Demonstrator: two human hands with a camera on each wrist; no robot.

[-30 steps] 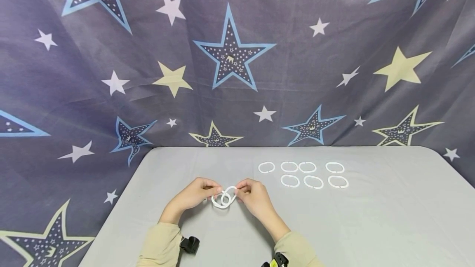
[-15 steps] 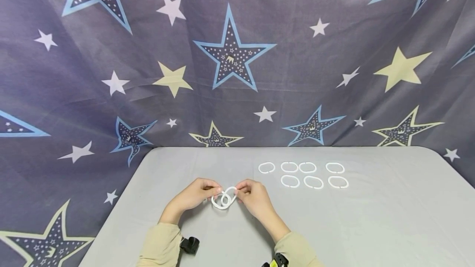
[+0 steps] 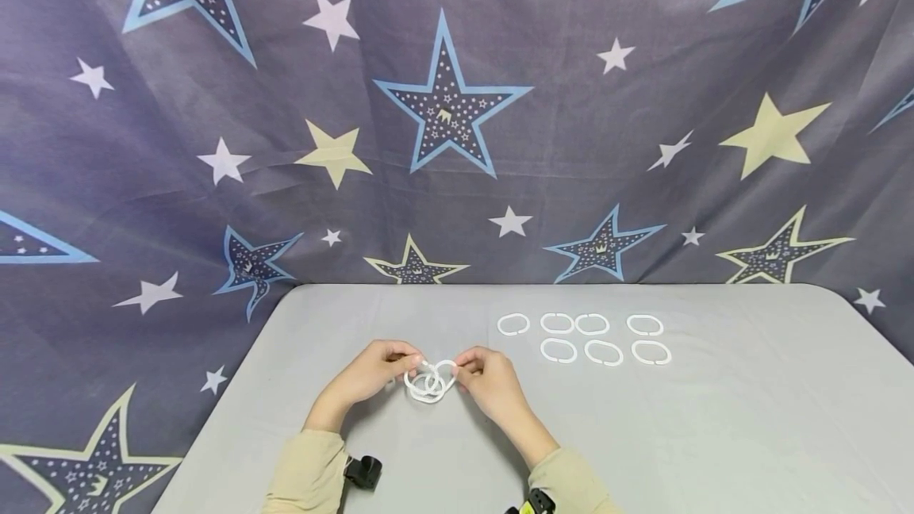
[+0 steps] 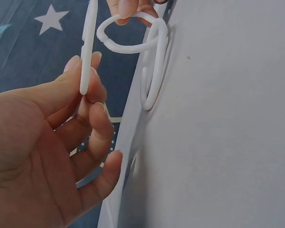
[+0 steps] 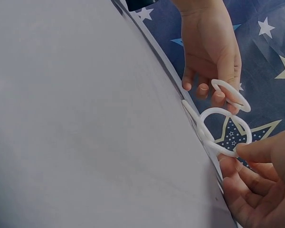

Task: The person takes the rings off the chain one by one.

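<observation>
My left hand (image 3: 371, 375) pinches a white oval open link (image 4: 88, 57) between thumb and fingertips; in the left wrist view it stands nearly edge-on. Facing it, my right hand (image 3: 493, 383) pinches a second white link (image 5: 250, 133) by its end. Through that one hangs a third white link (image 4: 156, 80), low near the grey tabletop. Both wrist views show a space between the left hand's link and the linked pair. From the head view the three overlap.
Several loose white links lie flat in two rows at the back right, among them a leftmost link (image 3: 513, 315). They rest on a grey table (image 3: 750, 419). Behind it hangs a star-patterned curtain (image 3: 543, 141). A black wrist device (image 3: 364, 473) sits on the left forearm.
My left hand has shifted slightly left and up with its link, and the links' outlines spread a little apart in the head view. The right hand stays almost still.
</observation>
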